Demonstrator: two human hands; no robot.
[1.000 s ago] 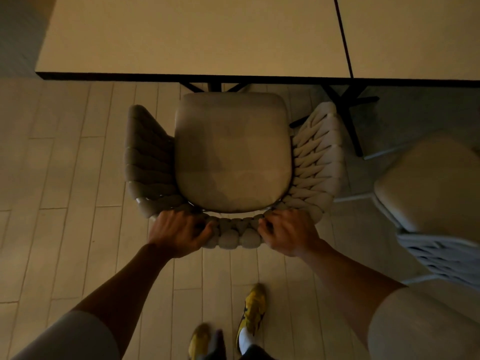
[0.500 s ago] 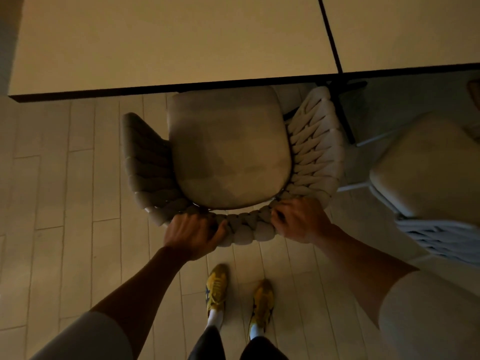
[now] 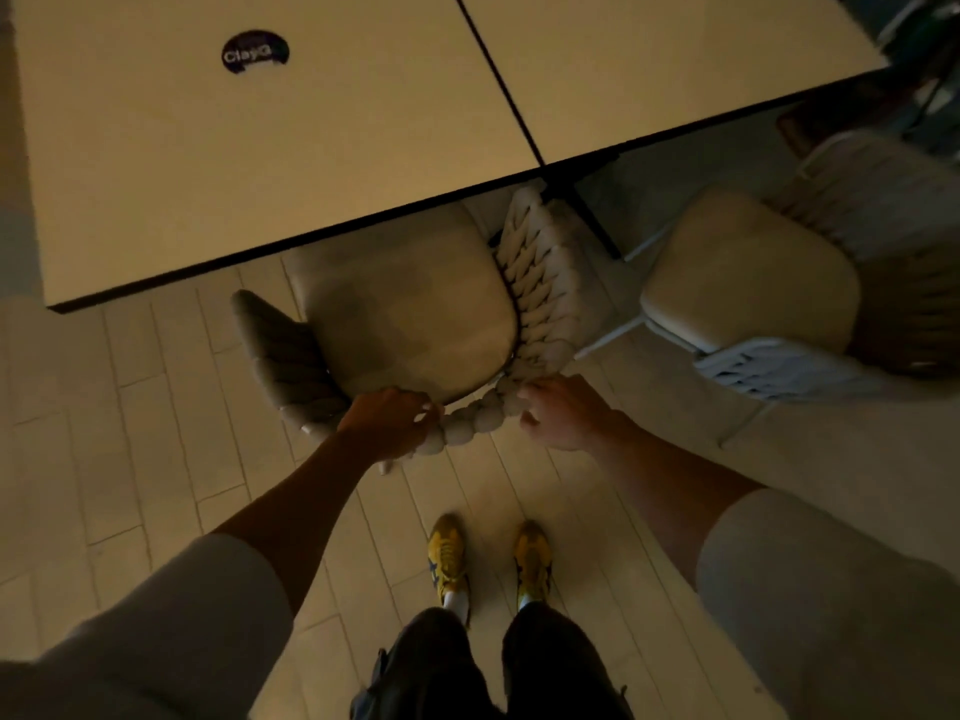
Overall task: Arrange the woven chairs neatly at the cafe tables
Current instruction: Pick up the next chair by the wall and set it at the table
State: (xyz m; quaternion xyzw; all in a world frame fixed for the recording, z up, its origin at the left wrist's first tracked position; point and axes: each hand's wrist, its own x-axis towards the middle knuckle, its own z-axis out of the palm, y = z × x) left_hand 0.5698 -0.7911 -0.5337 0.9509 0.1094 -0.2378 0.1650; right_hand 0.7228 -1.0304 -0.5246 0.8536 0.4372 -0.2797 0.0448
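A woven chair [image 3: 410, 314] with a beige seat cushion and thick braided back and arms stands in front of me. Its front slips under the edge of the cream cafe table [image 3: 260, 148], and it sits slightly turned. My left hand [image 3: 389, 423] grips the braided backrest from above, left of its middle. My right hand [image 3: 563, 413] holds the right end of the backrest with curled fingers. A second woven chair [image 3: 748, 272] stands to the right, angled away and out from the tables.
A second cream table [image 3: 649, 59] butts against the first along a dark seam. A round dark sticker [image 3: 254, 52] lies on the left table. Black table legs [image 3: 587, 210] stand just right of the chair. My yellow shoes [image 3: 447, 553] are on the pale plank floor.
The chair has slid forward, so its seat front now goes under the table edge. Both hands stayed on the backrest, and my feet stepped closer.
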